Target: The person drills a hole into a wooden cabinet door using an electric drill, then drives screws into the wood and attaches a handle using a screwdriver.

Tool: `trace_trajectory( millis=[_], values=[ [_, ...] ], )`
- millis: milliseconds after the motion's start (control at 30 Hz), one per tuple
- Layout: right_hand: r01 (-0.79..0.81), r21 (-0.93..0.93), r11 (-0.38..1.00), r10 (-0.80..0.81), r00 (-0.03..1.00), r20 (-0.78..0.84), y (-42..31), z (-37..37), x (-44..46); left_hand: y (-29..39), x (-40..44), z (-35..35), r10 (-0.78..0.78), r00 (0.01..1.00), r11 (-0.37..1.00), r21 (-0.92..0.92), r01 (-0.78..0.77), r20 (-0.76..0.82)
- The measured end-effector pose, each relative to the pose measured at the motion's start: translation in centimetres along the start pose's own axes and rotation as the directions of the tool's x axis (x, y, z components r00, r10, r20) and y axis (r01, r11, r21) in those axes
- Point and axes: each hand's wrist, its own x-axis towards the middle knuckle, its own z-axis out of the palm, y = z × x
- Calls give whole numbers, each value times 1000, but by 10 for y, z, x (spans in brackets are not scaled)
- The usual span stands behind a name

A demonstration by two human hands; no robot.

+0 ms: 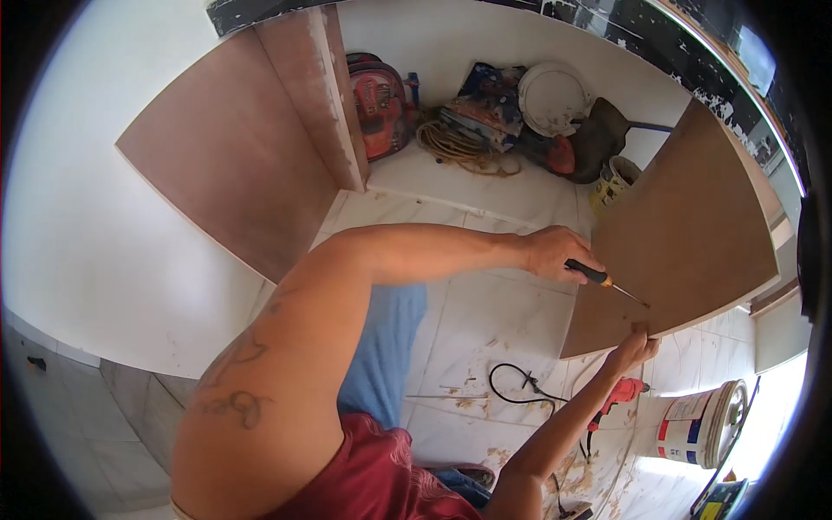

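My left hand (562, 255) reaches across to the right, its fingers wrapped round the black handle of a screwdriver (598, 276). The metal shaft slants down to the face of a brown wooden cabinet door (685, 217), its tip at a small dark mark near the lower edge. Just below the tip, my right hand (635, 348) grips the door's bottom edge with the fingers closed; part of them is hidden behind the panel. Another brown door (234, 139) stands open on the left.
Inside the cabinet are a red tool case (379, 108), a coiled cord (459, 152), a round white lid (555, 97) and a dustpan (602, 139). A red power tool (620, 399) with a black cable lies on the tiled floor, near a white bucket (698, 425). Wood shavings litter the tiles.
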Motion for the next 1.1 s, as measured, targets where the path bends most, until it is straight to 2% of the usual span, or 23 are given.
trace_trajectory(
  millis=[33,100,133,167,200,233,267,300,367,400,500,600,633,667,700,733,800,833,867,900,1000,1067,1100],
  values=[
    [-9,46,999,8,999,32,1,1,0,1,-1,-3,-143,990,976,-166,140,-5],
    [-30,127,991,20,997,79,15,-1,-1,-3,1,-1,-396,916,790,-483,378,69],
    [-26,67,997,19,995,99,47,-8,11,-5,1,-8,-511,822,484,-705,518,253],
    [-18,-10,1000,19,995,101,92,-23,24,-8,1,-16,-514,709,91,-791,604,482],
    [155,-328,932,-109,982,154,128,-32,33,-18,0,-10,-554,611,-83,-767,636,566],
    [150,-303,941,-114,984,133,133,-31,35,-28,-2,-8,-525,565,-120,-713,691,636],
    [146,-278,949,-119,986,113,137,-30,36,-21,1,-15,-530,432,-190,-599,778,730],
    [143,-253,957,-123,988,93,140,-30,38,-18,3,-14,-629,333,-166,-539,826,703],
    [9,-114,993,-8,1000,13,7,1,-8,-9,10,-28,-518,352,-131,-479,868,780],
    [13,7,1000,-14,998,59,-1,3,-11,-15,12,-30,-465,357,-140,-466,874,810],
    [28,24,999,-29,998,49,-9,6,-18,-14,10,-29,-643,443,92,-511,854,625],
    [41,29,999,-42,998,49,-16,7,-15,-16,5,-19,-598,640,435,-475,765,483],
    [48,32,998,-50,998,36,-21,7,-14,-16,4,-13,-467,846,756,-380,533,257],
    [46,36,998,-47,998,31,-23,7,-12,-12,3,-6,-223,973,955,-186,232,67],
    [42,40,998,-43,999,27,-23,7,-12,-11,1,-5,-78,997,995,-67,78,8],
    [36,42,998,-37,999,23,-23,6,-14,-10,-2,-4,69,996,995,69,-66,-51],
    [14,61,998,-16,999,31,-10,10,-16,-1,-1,-16,30,998,997,73,-27,-46],
    [3,73,997,-6,999,36,-4,13,-18,-1,-3,-19,-254,967,945,-219,243,-21],
    [12,99,995,-16,999,47,-5,18,-22,-3,-5,-22,-499,862,742,-472,476,86],
    [19,123,992,-26,998,53,-6,24,-27,-6,-6,-26,-667,699,420,-645,638,258],
    [16,80,997,-24,995,93,-16,29,-42,-26,-14,-42,-654,414,-92,-610,787,632],
    [-14,9,1000,13,995,102,-16,34,-44,-31,-16,-53,-600,325,-78,-458,885,731],
    [33,5,999,-33,997,65,-12,38,-44,-28,-12,-55,-573,273,-66,-376,924,773]
  ],
)
